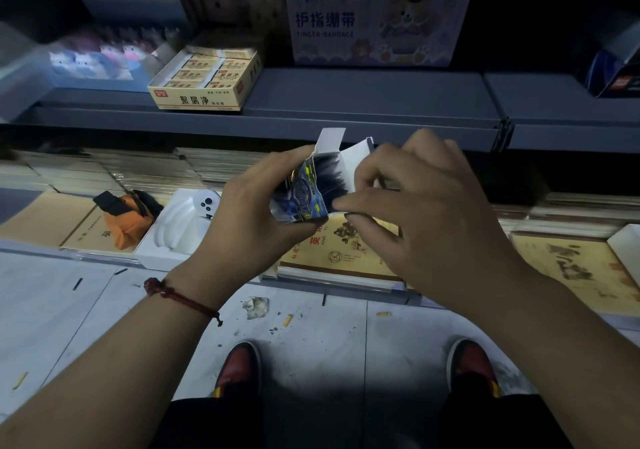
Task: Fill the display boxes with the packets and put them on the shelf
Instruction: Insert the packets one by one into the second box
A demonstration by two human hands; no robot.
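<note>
1. A small blue printed cardboard display box (304,202) is held in the air at the middle of the view, in front of the shelving. Its white flaps stand open toward 12 and 1 o'clock.
2. The box is gripped from its 9 o'clock side by the left hand (249,213). The grip is closed round the box's body, with the thumb along the upper edge and the fingers underneath.
3. A red knotted cord bracelet (180,298) is worn on the left wrist.
4. The right hand (426,213) is placed at 3 o'clock of the box. Its grip is narrow: the dark foil packets (332,178) standing in the open mouth are pinched between thumb and curled forefinger.
5. The grey metal shelf (346,102) runs across the view at 12 o'clock of the hands.
6. On that shelf, at 11 o'clock, a yellow open carton of erasers (204,81) is seen. At 12 o'clock a pale purple carton printed "FINGER BANDAGE" (374,19) stands upright.
7. On the lower tier, at 9 o'clock of the box, an orange fabric pouch (128,220) lies on a tan notebook, just beside a white moulded tray (173,237).
8. A yellow illustrated exercise book (332,254) lies directly beneath the held box.
9. At 6 o'clock, two red and black shoes (239,369) are planted on the littered grey tiled floor (311,331).
</note>
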